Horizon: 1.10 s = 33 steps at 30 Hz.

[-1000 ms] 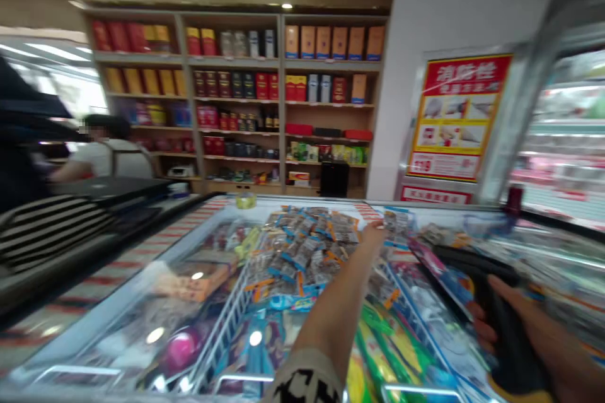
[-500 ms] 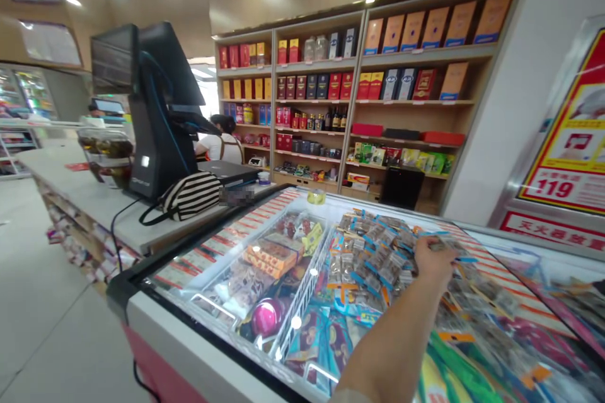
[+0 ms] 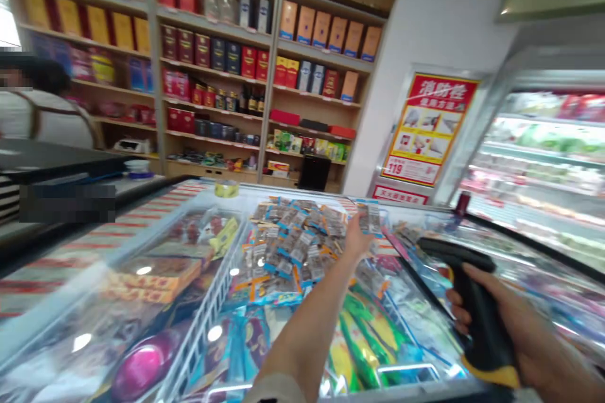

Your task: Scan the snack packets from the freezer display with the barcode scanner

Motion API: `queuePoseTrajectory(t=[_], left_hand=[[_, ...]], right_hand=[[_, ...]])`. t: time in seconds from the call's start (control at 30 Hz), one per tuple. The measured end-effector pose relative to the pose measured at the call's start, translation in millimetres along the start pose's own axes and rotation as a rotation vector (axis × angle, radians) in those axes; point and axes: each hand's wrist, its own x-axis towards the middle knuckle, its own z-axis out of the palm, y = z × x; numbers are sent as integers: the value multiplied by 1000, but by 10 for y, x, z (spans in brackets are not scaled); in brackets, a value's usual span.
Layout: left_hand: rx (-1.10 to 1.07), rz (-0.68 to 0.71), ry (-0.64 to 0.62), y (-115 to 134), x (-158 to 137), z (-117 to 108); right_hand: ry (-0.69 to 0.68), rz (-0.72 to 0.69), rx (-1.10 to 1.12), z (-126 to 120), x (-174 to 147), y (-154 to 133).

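Observation:
My left hand [image 3: 358, 240] reaches out over the chest freezer, its fingers closed on a small clear snack packet [image 3: 370, 216] with blue edges and dark contents. Just left of it lies a heap of similar snack packets [image 3: 295, 242], some with orange edges, on the freezer's glass top. On the right, my right hand [image 3: 517, 321] grips a black and yellow barcode scanner [image 3: 486, 321] by its handle. The scanner's head points left toward the held packet, with a gap between them. Fine print on the packet is too blurred to read.
Under the glass lie frozen goods, among them green-and-yellow bags [image 3: 363, 327] and a purple round item [image 3: 146, 365]. A tape roll [image 3: 227, 188] sits at the freezer's back edge. Shelves of boxes [image 3: 215, 53] stand behind; a person [image 3: 45, 110] is at far left.
The view has swung right. My left hand has lifted a packet from the heap and moved right with it. My right hand with the barcode scanner has come into view.

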Motion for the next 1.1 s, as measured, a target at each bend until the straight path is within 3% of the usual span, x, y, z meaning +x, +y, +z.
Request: queuePoseTrajectory(t=[0.2, 0.43, 1.1], left_hand=[[-23, 89, -120, -118, -38, 362], [-68, 114, -186, -237, -109, 567], [73, 128, -216, -251, -83, 534]], right_hand=[[93, 64, 73, -109, 48, 35], [87, 65, 93, -134, 141, -16], [-3, 168, 210, -283, 125, -288]])
